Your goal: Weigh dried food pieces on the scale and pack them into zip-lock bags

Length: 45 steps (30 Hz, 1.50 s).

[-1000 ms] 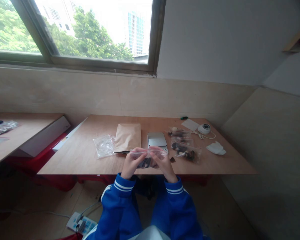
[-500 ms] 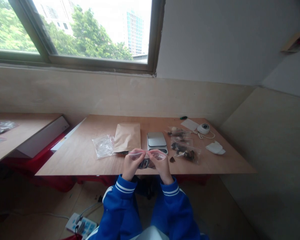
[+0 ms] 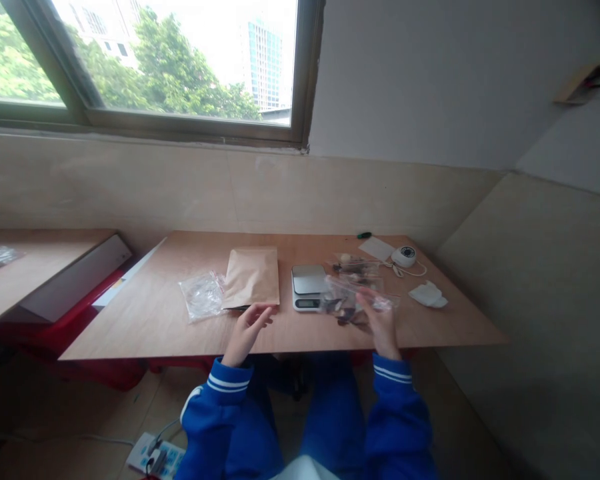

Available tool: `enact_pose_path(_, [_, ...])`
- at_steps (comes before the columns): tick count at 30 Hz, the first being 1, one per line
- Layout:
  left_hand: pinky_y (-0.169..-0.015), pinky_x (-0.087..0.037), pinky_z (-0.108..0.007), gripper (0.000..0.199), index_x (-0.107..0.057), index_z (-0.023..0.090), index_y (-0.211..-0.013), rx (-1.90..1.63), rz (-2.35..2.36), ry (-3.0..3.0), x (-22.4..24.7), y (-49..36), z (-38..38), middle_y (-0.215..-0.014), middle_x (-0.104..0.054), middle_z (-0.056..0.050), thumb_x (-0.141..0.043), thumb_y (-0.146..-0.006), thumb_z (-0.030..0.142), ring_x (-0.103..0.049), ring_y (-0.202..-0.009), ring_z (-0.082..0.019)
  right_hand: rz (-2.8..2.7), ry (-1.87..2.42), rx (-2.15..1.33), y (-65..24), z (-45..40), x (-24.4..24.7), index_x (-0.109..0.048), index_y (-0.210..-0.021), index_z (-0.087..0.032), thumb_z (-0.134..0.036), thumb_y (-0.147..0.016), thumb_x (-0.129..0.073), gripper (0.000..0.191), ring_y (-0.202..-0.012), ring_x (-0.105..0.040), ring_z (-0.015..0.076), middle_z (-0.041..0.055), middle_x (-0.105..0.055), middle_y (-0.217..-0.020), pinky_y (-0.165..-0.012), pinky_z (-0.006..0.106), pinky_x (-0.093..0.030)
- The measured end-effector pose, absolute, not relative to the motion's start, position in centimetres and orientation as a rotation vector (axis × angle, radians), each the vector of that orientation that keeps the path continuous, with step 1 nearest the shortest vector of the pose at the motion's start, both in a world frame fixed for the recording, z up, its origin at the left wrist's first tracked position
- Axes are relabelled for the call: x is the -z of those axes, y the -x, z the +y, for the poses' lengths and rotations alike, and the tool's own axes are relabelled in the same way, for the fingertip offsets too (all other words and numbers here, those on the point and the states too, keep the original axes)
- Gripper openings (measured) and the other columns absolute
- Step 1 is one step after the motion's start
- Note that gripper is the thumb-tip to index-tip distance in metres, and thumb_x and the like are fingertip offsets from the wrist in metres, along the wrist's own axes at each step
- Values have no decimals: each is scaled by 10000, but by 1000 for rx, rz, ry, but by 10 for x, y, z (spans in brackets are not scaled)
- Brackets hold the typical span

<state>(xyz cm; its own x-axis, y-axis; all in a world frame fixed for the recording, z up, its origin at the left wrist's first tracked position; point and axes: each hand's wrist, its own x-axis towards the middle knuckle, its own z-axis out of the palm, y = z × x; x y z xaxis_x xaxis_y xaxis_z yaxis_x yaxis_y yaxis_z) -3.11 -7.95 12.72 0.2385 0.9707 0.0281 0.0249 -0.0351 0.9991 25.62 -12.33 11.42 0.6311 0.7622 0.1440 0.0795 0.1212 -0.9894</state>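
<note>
My right hand point(image 3: 379, 317) grips one end of a clear zip bag point(image 3: 341, 303) with dark pieces inside, held over the right part of the table. Its left side overlaps the edge of a small kitchen scale point(image 3: 308, 287). Behind it lie more zip bags point(image 3: 356, 265) of dark and pale pieces, partly hidden. My left hand point(image 3: 250, 327) is apart from everything, fingers loosely spread, just in front of a brown paper bag point(image 3: 251, 277). Left of the paper bag rests a pile of clear plastic bags point(image 3: 203, 295).
On the right of the wooden table point(image 3: 145, 320) are a crumpled white tissue point(image 3: 428, 295), a white round device with a cord point(image 3: 404, 256), a white paper point(image 3: 377, 249) and a green object point(image 3: 364, 235). A power strip point(image 3: 155, 457) lies on the floor, lower left.
Both hands held the zip bag's top in front of the scale. My left hand has let go and moved left; my right hand has carried the bag right.
</note>
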Motion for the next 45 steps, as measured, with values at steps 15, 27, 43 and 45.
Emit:
enact_pose_path(15, [-672, -478, -283, 405, -634, 165, -890, -857, 1091, -1415, -109, 42, -69, -866, -675, -71, -522, -775, 537, -617, -758, -181, -702, 2153, 511, -325, -132, -25, -369, -1332, -40, -519, -786, -520, 742, -1266, -311, 432, 305, -315, -1371, -954, 595, -308])
enact_pose_path(27, [-671, -478, -293, 418, -634, 174, -895, -861, 1159, -1407, -100, 51, -64, -875, -674, -70, -501, -775, 552, -616, -745, -182, -859, 2519, -172, -334, -53, -32, -274, -1406, -27, -391, -898, -277, 626, -1360, -212, 372, 255, -185, -1489, -1045, 582, -198])
enact_pose_path(43, [-844, -495, -404, 356, -626, 194, -932, -1188, 1449, -1673, -66, 78, -44, -989, -658, -80, -507, -756, 479, -608, -966, -254, -1328, 1894, 63, -310, -67, -34, -593, -1066, -139, -269, -874, -348, 337, -1106, -503, 297, 172, -581, -1109, -942, 493, -376])
enact_pose_path(45, [-909, -453, -460, 347, -617, 195, -984, -1258, 1573, -1814, -53, 83, -34, -1019, -641, -92, -519, -744, 427, -580, -1012, -278, -1584, 1736, -168, -297, -87, -28, -630, -961, -191, -232, -861, -383, 270, -984, -557, 244, 105, -615, -973, -887, 405, -435])
